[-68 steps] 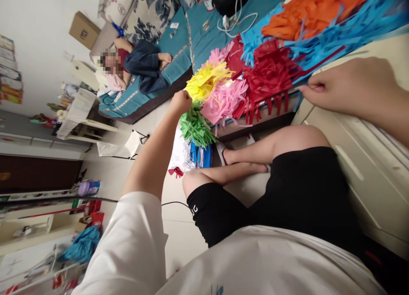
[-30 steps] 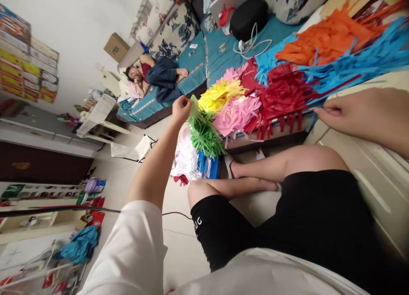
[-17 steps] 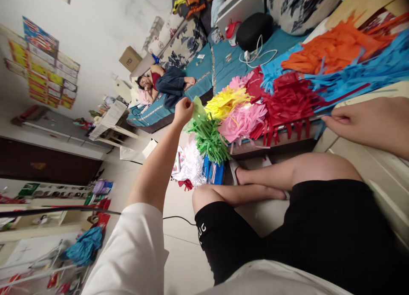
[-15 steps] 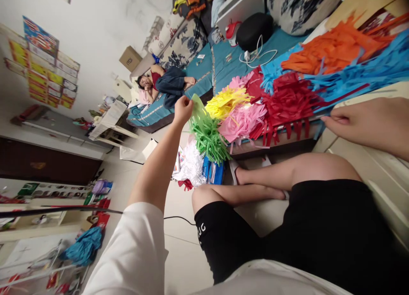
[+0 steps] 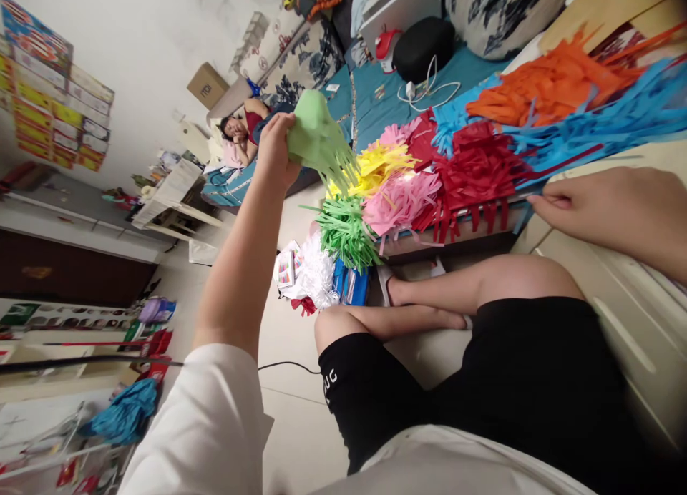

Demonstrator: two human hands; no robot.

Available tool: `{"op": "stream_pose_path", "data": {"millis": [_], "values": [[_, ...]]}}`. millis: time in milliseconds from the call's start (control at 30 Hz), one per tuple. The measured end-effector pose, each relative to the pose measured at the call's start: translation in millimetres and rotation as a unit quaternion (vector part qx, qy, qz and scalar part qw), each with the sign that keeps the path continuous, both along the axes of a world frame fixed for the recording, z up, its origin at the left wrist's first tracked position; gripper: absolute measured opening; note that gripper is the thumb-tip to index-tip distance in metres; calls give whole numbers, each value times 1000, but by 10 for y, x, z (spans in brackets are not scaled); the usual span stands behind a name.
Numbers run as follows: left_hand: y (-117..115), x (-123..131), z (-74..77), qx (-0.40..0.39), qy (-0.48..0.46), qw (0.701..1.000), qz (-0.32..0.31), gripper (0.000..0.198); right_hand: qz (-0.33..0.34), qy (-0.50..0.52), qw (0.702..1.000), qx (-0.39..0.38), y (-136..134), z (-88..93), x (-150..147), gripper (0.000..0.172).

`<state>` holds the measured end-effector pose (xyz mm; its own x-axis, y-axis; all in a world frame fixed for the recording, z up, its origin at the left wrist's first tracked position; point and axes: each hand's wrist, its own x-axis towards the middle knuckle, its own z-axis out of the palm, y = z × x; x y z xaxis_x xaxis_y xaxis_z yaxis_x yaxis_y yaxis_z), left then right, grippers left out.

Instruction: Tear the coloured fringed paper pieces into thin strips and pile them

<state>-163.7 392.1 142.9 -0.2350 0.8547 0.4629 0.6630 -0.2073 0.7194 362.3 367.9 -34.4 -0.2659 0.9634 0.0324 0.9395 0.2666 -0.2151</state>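
My left hand (image 5: 276, 148) is closed on the edge of a light green sheet of fringed paper (image 5: 316, 134), whose cut strips hang down to the right. Below it lies a pile of darker green fringed paper (image 5: 348, 234). Yellow (image 5: 381, 164), pink (image 5: 402, 203) and red fringed paper (image 5: 477, 166) sit beside that pile along the bed's edge. My right hand (image 5: 606, 209) rests curled by the pale cabinet at the right, thumb and finger pressed together; whatever it may hold cannot be made out.
Orange (image 5: 552, 80) and blue fringed paper (image 5: 606, 119) lie farther right. White fringed paper (image 5: 318, 270) is low beside a blue box (image 5: 351, 286). A person (image 5: 247, 134) lies on the teal bed. A black case (image 5: 424, 50) and a white cable (image 5: 434, 94) are on it. A black cord (image 5: 290, 364) crosses the floor.
My left hand has lifted the light green sheet up and left, off the darker green pile, and more of the sheet shows. My right hand stays curled in about the same place.
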Motion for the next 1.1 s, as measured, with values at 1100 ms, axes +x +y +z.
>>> {"op": "stream_pose_path", "data": {"millis": [1100], "values": [[-1708, 3864, -1280, -310, -538, 749, -231, 31, 72, 195, 961, 184, -1983, 446, 416, 15]]}}
